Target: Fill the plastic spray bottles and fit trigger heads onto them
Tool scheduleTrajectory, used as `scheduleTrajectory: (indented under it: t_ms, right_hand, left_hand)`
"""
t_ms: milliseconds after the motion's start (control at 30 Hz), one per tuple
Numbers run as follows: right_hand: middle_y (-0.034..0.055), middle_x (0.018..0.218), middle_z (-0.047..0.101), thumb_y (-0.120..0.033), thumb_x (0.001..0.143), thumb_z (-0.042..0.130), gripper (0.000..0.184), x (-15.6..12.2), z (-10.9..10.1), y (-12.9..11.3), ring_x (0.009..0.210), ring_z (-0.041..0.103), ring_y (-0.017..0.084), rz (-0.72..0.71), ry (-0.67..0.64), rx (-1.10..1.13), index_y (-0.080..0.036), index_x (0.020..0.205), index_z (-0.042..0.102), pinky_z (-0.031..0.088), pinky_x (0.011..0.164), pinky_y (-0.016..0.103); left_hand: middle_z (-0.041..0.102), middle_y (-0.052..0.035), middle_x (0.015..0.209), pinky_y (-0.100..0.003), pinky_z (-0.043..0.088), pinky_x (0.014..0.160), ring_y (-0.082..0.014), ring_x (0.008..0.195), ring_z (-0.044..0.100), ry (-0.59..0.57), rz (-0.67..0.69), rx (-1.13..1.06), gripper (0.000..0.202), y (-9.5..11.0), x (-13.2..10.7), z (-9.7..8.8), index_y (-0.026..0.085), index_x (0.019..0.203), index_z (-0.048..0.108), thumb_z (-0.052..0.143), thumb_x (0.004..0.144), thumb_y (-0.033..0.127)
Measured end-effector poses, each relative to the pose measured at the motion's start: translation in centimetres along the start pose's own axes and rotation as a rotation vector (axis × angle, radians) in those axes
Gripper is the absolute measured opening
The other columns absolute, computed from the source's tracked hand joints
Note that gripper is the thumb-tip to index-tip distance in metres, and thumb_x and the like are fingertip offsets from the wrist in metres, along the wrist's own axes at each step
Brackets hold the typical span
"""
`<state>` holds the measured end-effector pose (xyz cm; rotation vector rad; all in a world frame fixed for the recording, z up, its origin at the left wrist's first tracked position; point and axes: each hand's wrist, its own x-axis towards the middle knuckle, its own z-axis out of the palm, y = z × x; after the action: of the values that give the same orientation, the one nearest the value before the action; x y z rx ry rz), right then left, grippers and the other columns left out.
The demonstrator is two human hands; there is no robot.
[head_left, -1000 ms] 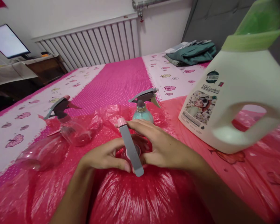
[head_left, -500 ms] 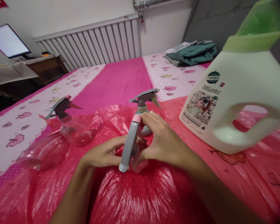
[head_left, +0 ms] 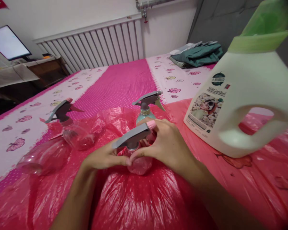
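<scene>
In the centre stands a small clear pinkish spray bottle (head_left: 141,165) with a grey trigger head (head_left: 132,136) and a pink nozzle tip. My left hand (head_left: 105,156) closes on it from the left, thumb at its neck. From the right, my right hand (head_left: 166,142) is wrapped about its upper part, thumb tip close to the left thumb. The far fingers of both hands are partly hidden behind the bottle. Just beyond my right hand is another spray bottle (head_left: 145,112), bluish-green with a grey head, its lower part hidden by my fingers.
Red plastic sheeting (head_left: 136,201) covers the near bed. A large white detergent jug (head_left: 242,95) with a green cap stands at right. At left, a clear spray bottle (head_left: 80,137) stands beside a clear bottle lying down (head_left: 45,156). Folded clothes (head_left: 198,54) lie at the back.
The trigger head has turned: its nozzle end swung from pointing away to pointing right, and its back end moved up and left. More of the bottle's body shows below my thumbs.
</scene>
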<state>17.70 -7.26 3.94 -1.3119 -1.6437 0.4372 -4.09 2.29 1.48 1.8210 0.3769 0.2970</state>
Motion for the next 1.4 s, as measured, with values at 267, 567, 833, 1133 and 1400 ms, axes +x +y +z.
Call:
scheduleTrajectory:
  t_ms: [267, 567, 833, 1133, 1400]
  right_hand:
    - [0.0012, 0.072, 0.070, -0.049, 0.074, 0.094, 0.047, -0.3, -0.2, -0.6, 0.067, 0.064, 0.022, 0.045, -0.015, -0.159, -0.023, 0.107, 0.074, 0.039, 0.061, 0.032]
    - [-0.0040, 0.067, 0.059, -0.045, 0.083, 0.088, 0.034, -0.3, -1.9, 0.1, 0.058, 0.054, 0.014, 0.056, -0.331, 0.160, -0.021, 0.099, 0.071, 0.040, 0.055, 0.027]
    - [0.0021, 0.083, 0.068, -0.049, 0.100, 0.069, 0.033, 0.4, -4.7, 3.1, 0.072, 0.063, 0.013, 0.091, -0.215, 0.588, -0.017, 0.091, 0.066, 0.050, 0.064, 0.024]
    - [-0.0030, 0.073, 0.065, -0.015, 0.087, 0.077, 0.014, 0.5, -4.5, 2.7, 0.068, 0.059, 0.010, 0.115, -0.277, 0.604, -0.016, 0.079, 0.065, 0.045, 0.065, 0.022]
    - [-0.0017, 0.072, 0.067, -0.024, 0.077, 0.093, 0.031, 0.6, -4.6, 2.9, 0.066, 0.061, 0.010, 0.238, -0.527, 0.815, -0.016, 0.078, 0.063, 0.045, 0.062, 0.022]
  left_hand:
    - [0.060, -0.0119, 0.154, -0.054, 0.037, 0.123, -0.0369, 0.145, 0.052, 0.020, -0.027, -0.002, 0.060, 0.1, 0.0, 0.0, 0.026, 0.140, 0.066, 0.082, 0.087, 0.047]
    - [0.065, -0.0122, 0.149, -0.052, 0.038, 0.123, -0.0364, 0.143, 0.054, 0.042, -0.021, 0.003, 0.064, -0.5, -0.2, -0.5, 0.023, 0.142, 0.065, 0.084, 0.086, 0.047]
    - [0.063, -0.0115, 0.152, -0.057, 0.029, 0.127, -0.0410, 0.149, 0.045, 0.079, -0.033, 0.013, 0.071, -0.2, 0.1, -0.2, 0.023, 0.140, 0.067, 0.089, 0.078, 0.052]
    - [0.062, -0.0112, 0.153, -0.054, 0.035, 0.124, -0.0385, 0.144, 0.052, 0.058, -0.027, 0.090, 0.070, -0.3, 0.3, -0.3, 0.026, 0.142, 0.066, 0.084, 0.082, 0.056]
    - [0.064, -0.0122, 0.149, -0.051, 0.041, 0.120, -0.0368, 0.141, 0.055, -0.013, 0.062, 0.155, 0.066, -0.2, 0.4, -0.5, 0.026, 0.143, 0.064, 0.082, 0.086, 0.053]
